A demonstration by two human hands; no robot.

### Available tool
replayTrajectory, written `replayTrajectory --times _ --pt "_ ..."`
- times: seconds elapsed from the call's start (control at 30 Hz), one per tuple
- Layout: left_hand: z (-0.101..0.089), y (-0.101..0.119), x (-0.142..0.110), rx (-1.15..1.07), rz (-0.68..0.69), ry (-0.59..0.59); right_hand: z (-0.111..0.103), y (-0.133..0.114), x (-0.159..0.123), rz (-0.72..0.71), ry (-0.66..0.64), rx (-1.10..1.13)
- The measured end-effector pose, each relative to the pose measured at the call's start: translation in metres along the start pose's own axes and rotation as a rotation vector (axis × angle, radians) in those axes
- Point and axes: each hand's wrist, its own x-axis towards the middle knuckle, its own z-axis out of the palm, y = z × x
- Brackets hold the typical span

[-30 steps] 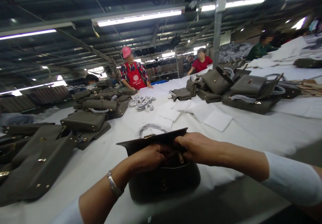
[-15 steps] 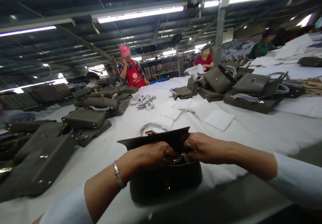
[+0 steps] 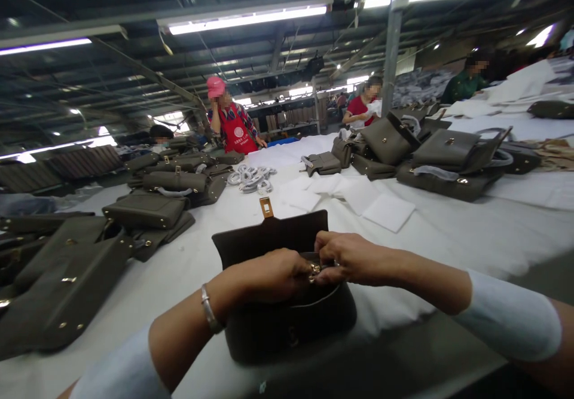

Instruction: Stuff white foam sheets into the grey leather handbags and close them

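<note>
A dark olive handbag [image 3: 287, 321] stands at the near edge of the white table [image 3: 452, 237]. Its flap [image 3: 271, 236] is raised upright, with a gold clasp tab [image 3: 266, 207] at the top. My left hand [image 3: 269, 274] grips the bag's opening from the left, fingers curled. My right hand [image 3: 352, 258] pinches a small gold fitting [image 3: 314, 270] at the middle of the opening. The two hands meet over the bag's mouth. A silver bracelet [image 3: 207, 309] is on my left wrist.
Stacks of the same olive handbags lie at the left [image 3: 67, 279] and at the back right [image 3: 448, 160]. White sheets [image 3: 388, 212] and a heap of wrapped straps [image 3: 251, 179] lie mid-table. Other workers stand at the far side, one in a red apron [image 3: 235, 130].
The bag's flap has swung up from nearly level to upright, showing its gold clasp. My hands have drawn closer together over the opening, the right now pinching the gold fitting.
</note>
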Motion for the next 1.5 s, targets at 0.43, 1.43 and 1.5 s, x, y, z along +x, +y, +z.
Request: replayTrajectory --times 0.43,1.43,1.5 --pt "0.02 0.031 -0.001 0.075 -0.121 0.256 0.005 0.002 -0.01 -0.032 0.063 0.04" --pt "0.017 0.036 -0.003 -0.247 -0.311 0.371 0.013 -0.007 -0.013 0.086 0.158 0.117" --pt "0.017 0.029 -0.004 -0.375 -0.333 0.326 0.014 -0.011 -0.016 0.109 0.163 0.099"
